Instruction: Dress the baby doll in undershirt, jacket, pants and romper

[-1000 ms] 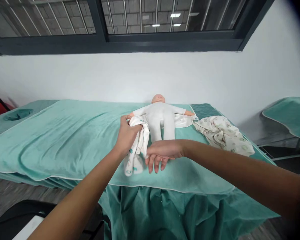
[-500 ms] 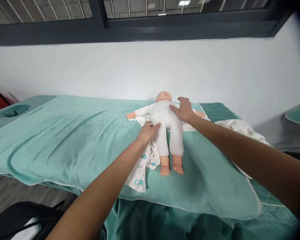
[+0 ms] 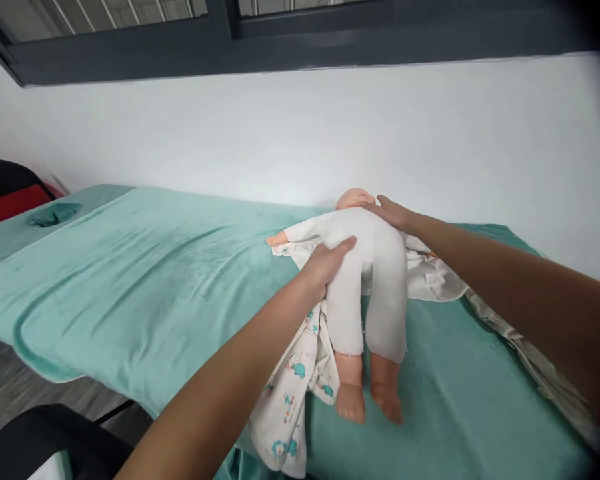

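A baby doll (image 3: 370,267) in a white bodysuit lies on its back on a teal-covered table (image 3: 130,280), its bare feet toward me. My left hand (image 3: 325,262) grips the doll's side at the hip, thumb over its belly. My right hand (image 3: 393,212) is curled round the doll's shoulder and neck, just beside its head. Under the doll lies a white printed baby garment (image 3: 293,387), its lower part hanging over the table's front edge.
A second pale printed cloth (image 3: 540,373) trails along the right of the table under my right forearm. A white wall runs behind, with a dark window frame (image 3: 280,40) above. A black and red seat (image 3: 5,193) stands at far left, and a dark chair (image 3: 45,440) at lower left.
My hands left the garment and the doll's feet, moved up its body, and now grip its hip and shoulder. The doll has come closer and turned slightly.
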{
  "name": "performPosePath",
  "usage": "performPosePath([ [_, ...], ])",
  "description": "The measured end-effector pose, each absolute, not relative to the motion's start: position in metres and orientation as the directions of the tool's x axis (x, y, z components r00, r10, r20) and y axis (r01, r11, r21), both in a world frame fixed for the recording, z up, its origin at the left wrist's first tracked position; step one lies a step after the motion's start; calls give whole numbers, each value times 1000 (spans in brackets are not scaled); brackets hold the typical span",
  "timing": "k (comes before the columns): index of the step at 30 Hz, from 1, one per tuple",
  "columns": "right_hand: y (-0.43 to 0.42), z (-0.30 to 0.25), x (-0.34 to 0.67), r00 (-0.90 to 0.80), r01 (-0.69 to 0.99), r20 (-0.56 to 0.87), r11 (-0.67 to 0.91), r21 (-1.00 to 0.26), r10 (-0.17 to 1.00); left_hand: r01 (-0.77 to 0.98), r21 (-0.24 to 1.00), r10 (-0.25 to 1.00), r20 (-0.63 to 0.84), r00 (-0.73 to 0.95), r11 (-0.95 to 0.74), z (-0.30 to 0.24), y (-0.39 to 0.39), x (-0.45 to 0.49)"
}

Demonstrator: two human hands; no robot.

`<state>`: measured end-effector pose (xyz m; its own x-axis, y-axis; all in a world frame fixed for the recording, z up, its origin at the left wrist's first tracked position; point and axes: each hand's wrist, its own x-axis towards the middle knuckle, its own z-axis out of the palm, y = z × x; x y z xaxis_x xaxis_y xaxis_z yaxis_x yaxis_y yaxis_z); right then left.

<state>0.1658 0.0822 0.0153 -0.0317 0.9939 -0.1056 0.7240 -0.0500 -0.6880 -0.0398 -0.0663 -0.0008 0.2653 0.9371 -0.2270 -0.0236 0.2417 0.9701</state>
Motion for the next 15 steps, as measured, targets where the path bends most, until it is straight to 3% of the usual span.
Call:
performPosePath([
  [7, 106, 44, 75, -134, 674, -27, 71, -735, 991, -105, 944, 939, -289, 186, 312, 30, -32, -142],
  [15, 120, 19, -67, -489, 350, 246, 447, -823, 837, 1, 931, 931, -365, -29, 365, 19, -43, -280],
])
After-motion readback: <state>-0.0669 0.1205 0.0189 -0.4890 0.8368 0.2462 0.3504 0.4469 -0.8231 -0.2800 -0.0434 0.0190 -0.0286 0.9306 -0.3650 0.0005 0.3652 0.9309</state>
